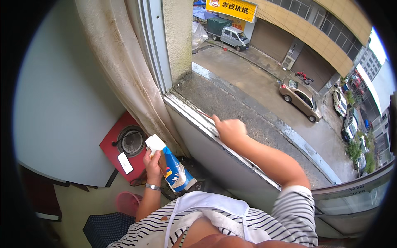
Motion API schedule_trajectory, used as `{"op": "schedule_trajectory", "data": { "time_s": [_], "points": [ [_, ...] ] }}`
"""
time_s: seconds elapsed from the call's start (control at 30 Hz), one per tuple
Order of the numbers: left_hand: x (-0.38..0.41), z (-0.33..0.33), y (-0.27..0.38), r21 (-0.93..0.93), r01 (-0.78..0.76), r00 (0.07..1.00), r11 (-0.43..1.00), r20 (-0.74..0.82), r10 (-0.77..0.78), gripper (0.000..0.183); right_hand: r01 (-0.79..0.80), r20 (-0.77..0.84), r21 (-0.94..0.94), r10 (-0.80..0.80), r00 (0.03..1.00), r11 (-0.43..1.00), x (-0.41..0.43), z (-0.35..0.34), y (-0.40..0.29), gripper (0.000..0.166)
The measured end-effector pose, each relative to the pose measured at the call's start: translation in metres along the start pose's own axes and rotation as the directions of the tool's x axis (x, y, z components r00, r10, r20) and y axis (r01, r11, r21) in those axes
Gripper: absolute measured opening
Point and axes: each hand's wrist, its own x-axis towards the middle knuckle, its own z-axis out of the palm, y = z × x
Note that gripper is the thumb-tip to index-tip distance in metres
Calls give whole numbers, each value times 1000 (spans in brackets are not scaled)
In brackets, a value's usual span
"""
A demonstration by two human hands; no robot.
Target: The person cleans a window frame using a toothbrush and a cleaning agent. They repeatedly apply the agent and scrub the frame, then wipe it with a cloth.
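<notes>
My left hand (153, 162) holds a blue and white printed package (178, 173) that looks like folded cardboard. Its plain white end (155, 143) stands above my thumb, and a pale hand is pictured on its blue part. My right hand (231, 129) is over the white window frame's sill track (194, 114), a little blurred. A thin reddish-brown stick (203, 113) runs from its fingers along the track; its far tip is hard to make out. Dark dirt lies in the track's grooves.
A beige curtain (130, 71) hangs at the window's left side. Below it are a red stand (113, 136) with a round metal grille and a phone (125, 162), a pink bucket (127, 200) and a dark checked umbrella (105, 228). Outside, a concrete ledge (223, 96) overlooks a street with parked vehicles.
</notes>
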Motion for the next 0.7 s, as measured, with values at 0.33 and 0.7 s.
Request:
{"op": "schedule_trajectory", "data": {
  "time_s": [0.33,0.7],
  "points": [
    [-13,11,-11,34,-26,1000,999,-7,27,27,10,2,-41,-10,1000,999,-36,10,20,52],
    [-5,14,2,85,-65,997,994,-24,67,23,59,-45,19,-58,997,998,25,2,5,51]
  ]
}}
